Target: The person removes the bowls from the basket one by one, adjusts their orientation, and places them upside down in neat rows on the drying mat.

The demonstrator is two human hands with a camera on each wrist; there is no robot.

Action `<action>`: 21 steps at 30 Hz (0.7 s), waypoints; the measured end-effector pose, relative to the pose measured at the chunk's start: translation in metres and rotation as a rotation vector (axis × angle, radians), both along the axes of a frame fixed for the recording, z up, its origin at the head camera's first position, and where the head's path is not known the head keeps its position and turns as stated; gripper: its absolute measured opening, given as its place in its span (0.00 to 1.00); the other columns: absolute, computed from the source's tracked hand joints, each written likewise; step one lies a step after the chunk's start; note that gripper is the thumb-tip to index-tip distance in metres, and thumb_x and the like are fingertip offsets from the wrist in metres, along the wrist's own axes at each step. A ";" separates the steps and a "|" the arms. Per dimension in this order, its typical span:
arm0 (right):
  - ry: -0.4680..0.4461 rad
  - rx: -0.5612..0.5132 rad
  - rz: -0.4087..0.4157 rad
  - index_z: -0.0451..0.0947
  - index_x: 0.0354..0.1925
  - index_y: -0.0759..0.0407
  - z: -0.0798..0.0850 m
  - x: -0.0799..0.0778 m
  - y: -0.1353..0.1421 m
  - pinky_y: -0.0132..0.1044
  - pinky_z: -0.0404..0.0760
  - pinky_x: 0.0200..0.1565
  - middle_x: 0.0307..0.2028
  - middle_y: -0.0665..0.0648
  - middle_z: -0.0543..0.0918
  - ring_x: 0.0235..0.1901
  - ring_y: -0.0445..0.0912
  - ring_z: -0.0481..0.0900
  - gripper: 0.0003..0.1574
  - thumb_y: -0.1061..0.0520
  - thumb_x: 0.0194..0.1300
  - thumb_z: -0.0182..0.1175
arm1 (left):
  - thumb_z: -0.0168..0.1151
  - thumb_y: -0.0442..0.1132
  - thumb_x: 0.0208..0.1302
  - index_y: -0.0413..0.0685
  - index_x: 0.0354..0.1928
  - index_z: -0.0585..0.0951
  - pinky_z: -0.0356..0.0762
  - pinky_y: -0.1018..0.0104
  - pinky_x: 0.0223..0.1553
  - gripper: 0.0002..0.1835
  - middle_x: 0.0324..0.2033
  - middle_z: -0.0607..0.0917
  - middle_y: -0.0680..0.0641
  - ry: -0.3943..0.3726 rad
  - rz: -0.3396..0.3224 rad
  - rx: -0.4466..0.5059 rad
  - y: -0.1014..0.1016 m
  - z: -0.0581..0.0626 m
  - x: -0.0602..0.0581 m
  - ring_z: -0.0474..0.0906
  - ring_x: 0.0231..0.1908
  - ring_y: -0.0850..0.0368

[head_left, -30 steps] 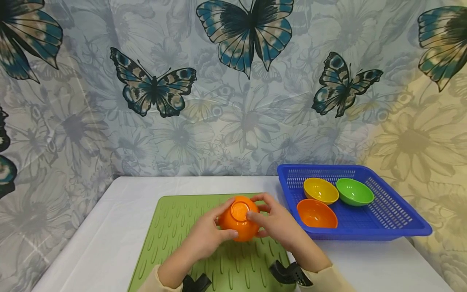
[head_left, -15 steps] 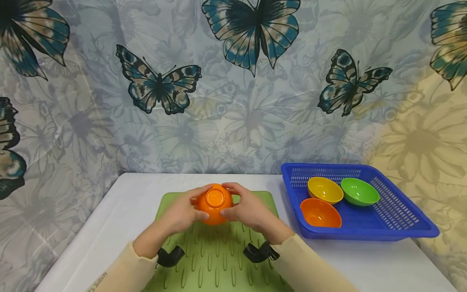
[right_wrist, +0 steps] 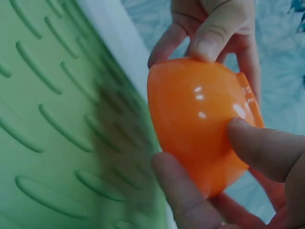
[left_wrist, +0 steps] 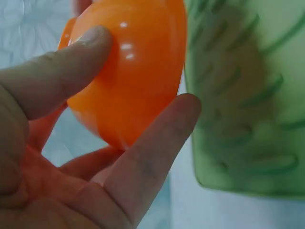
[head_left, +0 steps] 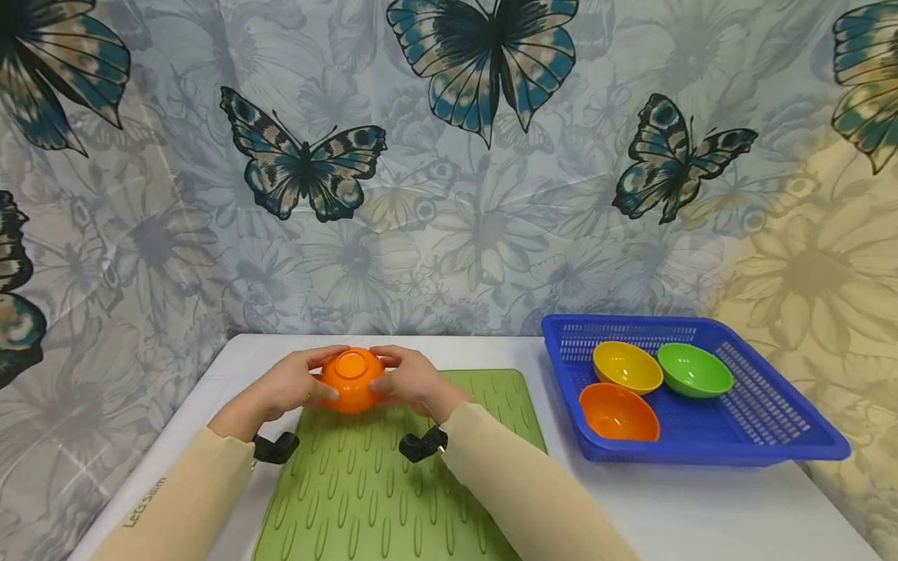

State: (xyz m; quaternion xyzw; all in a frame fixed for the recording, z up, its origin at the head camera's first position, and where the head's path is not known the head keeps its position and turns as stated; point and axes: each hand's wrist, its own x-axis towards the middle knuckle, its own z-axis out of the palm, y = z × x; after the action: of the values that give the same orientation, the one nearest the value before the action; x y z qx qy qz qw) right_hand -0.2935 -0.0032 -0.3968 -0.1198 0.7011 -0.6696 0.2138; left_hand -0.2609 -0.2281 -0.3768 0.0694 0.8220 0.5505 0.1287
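Note:
An orange bowl (head_left: pixel 355 387), upside down with its foot ring facing up, is held between my two hands over the far left part of the green mat (head_left: pixel 393 483). On its left side, my left hand (head_left: pixel 286 382) grips it with thumb and fingers spread round the wall. My right hand (head_left: pixel 414 379) pinches the opposite side, thumb on the near wall. In the left wrist view, the bowl (left_wrist: pixel 133 76) appears just above the mat's corner, its shadow falling on the mat. From the right wrist, both thumbs are seen pressing the bowl (right_wrist: pixel 195 124).
A blue basket (head_left: pixel 765 448) stands on the right of the white table (head_left: pixel 673 506). Inside it are a yellow bowl (head_left: pixel 627 368), a green bowl (head_left: pixel 694 371) and another orange bowl (head_left: pixel 617 413). A butterfly-printed cloth (head_left: pixel 449 257) hangs behind the table.
Both hands have carried the upside-down orange bowl leftward and farther back, from the mat's middle to its far left corner. The bowls in the basket have stayed in place.

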 end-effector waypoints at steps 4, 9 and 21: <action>-0.050 -0.021 -0.038 0.76 0.65 0.54 -0.015 -0.004 -0.014 0.52 0.84 0.40 0.65 0.64 0.69 0.45 0.55 0.82 0.37 0.74 0.59 0.66 | 0.67 0.21 0.54 0.45 0.75 0.65 0.83 0.52 0.42 0.44 0.70 0.59 0.27 -0.041 0.013 -0.006 -0.011 -0.013 -0.006 0.78 0.52 0.41; -0.073 -0.018 -0.085 0.78 0.63 0.54 -0.028 -0.006 -0.025 0.50 0.85 0.37 0.65 0.64 0.69 0.41 0.53 0.82 0.37 0.75 0.58 0.67 | 0.66 0.21 0.54 0.44 0.74 0.65 0.83 0.52 0.43 0.43 0.70 0.59 0.27 -0.056 0.016 -0.018 -0.018 -0.025 -0.010 0.75 0.56 0.39; -0.067 0.067 -0.109 0.78 0.63 0.54 -0.030 -0.006 -0.037 0.47 0.86 0.35 0.60 0.62 0.75 0.41 0.53 0.83 0.36 0.72 0.58 0.68 | 0.67 0.25 0.55 0.42 0.74 0.65 0.83 0.53 0.42 0.42 0.68 0.64 0.29 -0.057 0.033 -0.106 -0.021 -0.031 -0.012 0.74 0.56 0.39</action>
State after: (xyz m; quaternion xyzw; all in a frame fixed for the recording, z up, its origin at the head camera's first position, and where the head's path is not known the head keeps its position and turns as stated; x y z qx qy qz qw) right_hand -0.2997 -0.0407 -0.4266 -0.0517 0.7213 -0.6599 0.2040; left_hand -0.2727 -0.2486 -0.4075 0.0331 0.8471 0.5098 0.1464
